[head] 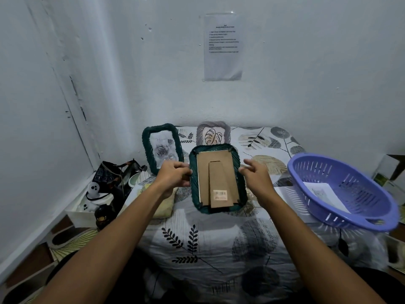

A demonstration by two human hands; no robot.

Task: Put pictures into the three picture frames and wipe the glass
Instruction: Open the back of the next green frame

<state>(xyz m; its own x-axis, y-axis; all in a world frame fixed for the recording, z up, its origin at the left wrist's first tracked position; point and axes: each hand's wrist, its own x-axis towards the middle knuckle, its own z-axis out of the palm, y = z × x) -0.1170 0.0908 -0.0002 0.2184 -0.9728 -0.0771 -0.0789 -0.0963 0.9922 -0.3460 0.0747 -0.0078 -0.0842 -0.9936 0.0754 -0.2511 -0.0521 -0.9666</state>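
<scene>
Only the head view is given, looking down over a table [219,249] draped in a leaf-print cloth. Near its middle a dark green frame [218,179] is held with its back to the camera, so its glass and any picture inside are hidden; what shows is the brown backing board [205,172] with its stand flap and a small label too blurred to read. The left hand [174,175] has its grip closed on the frame's left edge. The right hand [255,175] is at the right edge with fingers spread loose; whether they touch the frame cannot be told. Behind, a second green frame [162,148] stands facing the camera with a grey rose print, and a grey frame [213,132] with a leaf drawing is half covered by the held one. A yellowish cloth [163,207] lies under the left forearm, mostly hidden. At the right a purple basket [341,191] holds a sheet of paper [324,194]. The paper notice [222,47] on the wall is illegible. Clutter on the floor at the left is dim.
</scene>
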